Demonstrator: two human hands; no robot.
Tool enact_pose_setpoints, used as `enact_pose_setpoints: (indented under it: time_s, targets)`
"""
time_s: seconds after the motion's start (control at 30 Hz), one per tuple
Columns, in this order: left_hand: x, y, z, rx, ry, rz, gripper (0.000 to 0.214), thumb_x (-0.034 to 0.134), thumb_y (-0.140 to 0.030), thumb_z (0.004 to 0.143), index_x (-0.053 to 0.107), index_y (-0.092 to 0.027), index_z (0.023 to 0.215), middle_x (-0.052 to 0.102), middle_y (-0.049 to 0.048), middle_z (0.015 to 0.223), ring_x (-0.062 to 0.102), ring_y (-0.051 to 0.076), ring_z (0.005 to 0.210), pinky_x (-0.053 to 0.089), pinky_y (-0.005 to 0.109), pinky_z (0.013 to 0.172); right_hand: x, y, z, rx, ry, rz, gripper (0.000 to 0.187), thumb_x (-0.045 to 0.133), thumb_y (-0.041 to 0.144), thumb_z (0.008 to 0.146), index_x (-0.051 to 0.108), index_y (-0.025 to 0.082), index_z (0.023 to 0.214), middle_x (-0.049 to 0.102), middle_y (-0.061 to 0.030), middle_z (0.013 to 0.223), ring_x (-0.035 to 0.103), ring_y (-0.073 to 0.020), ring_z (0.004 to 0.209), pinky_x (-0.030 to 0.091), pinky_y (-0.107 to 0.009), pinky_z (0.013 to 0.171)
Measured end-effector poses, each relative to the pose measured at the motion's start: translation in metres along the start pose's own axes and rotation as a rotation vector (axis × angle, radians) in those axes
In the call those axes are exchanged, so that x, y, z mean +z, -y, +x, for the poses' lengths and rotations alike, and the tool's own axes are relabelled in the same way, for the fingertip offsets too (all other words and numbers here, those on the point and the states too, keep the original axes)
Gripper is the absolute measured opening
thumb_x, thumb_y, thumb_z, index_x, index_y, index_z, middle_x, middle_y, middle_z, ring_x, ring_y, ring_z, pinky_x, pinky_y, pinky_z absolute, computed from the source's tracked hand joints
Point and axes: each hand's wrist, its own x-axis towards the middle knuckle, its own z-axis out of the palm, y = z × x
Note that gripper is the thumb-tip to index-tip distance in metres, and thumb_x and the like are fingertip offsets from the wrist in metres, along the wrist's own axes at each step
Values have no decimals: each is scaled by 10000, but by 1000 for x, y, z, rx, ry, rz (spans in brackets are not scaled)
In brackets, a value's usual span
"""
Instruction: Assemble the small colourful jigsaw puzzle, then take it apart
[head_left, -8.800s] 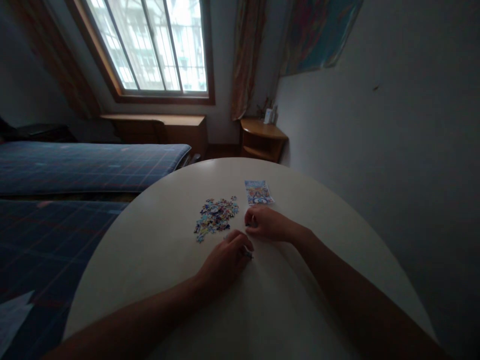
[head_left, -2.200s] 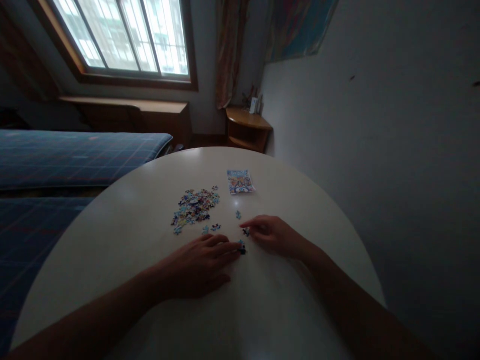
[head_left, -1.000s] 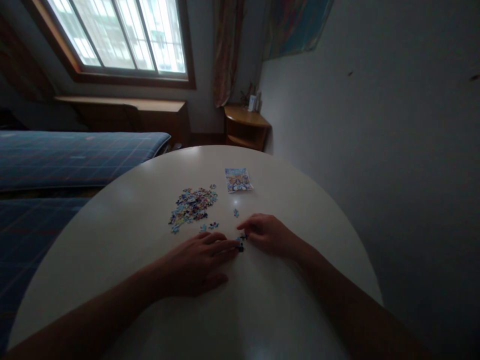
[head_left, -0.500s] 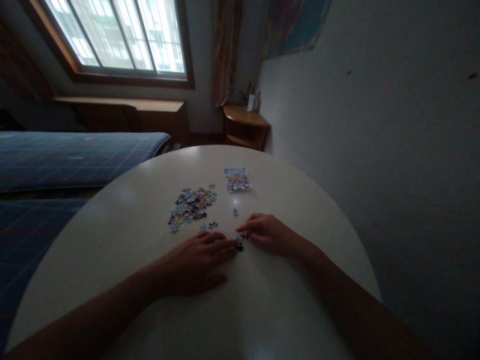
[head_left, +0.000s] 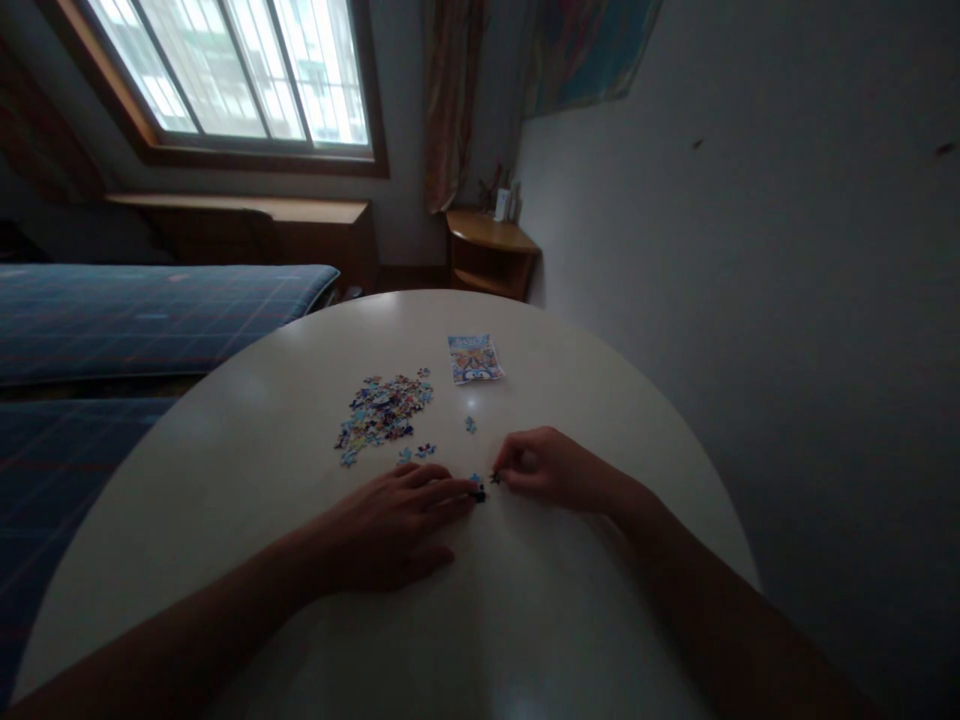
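My left hand lies flat on the round white table, fingers stretched out, their tips pressing a small dark cluster of puzzle pieces. My right hand is curled, pinching a single dark puzzle piece just right of that cluster. A pile of loose colourful puzzle pieces lies farther back on the left. One stray piece and a couple more lie between the pile and my hands.
A small printed picture card lies on the table behind the pieces. A bed with a blue checked cover stands left. A wooden corner shelf and a window are beyond; a grey wall is close on the right.
My right hand has drawn slightly right and curled tighter, its pinched piece now a little apart from the cluster. The left hand has stayed flat in place.
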Motion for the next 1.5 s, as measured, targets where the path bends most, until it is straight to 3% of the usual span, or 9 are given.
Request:
enact_pose_setpoints:
  time_s: [0.13,0.3,0.5,1.1,1.5]
  targets:
    - [0,0,0,0,-9,-19,509,582,-315,905,478,-217,1394,542,58,1425,487,275,1263,412,414,1051,5,-2,3,-14,-57,55,299,579,175,836,722,185,1098,708,-30,815,615,-127,696,457,-238,668]
    - [1,0,-1,2,-28,-15,505,584,-325,910,487,-214,1393,544,62,1423,486,276,1269,410,417,1059,15,-3,10,41,-163,86,198,638,254,832,743,189,986,729,-30,794,655,-144,699,489,-256,675]
    - [0,0,0,10,-8,-2,506,590,-317,903,493,-203,1386,529,56,1442,482,288,1270,411,431,1059,25,-7,17,96,-234,204,205,689,364,831,718,175,904,761,-64,878,709,-180,786,531,-288,726]
    - [0,0,1,10,-15,6,495,596,-336,906,498,-204,1373,534,48,1436,490,274,1246,423,413,1034,25,-3,18,42,-257,-93,146,690,338,842,797,258,899,745,-40,839,649,-201,865,482,-314,788]
    - [3,-1,4,-34,-83,91,318,513,-278,973,546,-196,1279,613,63,1328,567,253,1159,472,411,969,14,-13,24,75,-408,-261,158,626,230,873,758,235,960,751,-42,884,633,-229,909,486,-357,820]
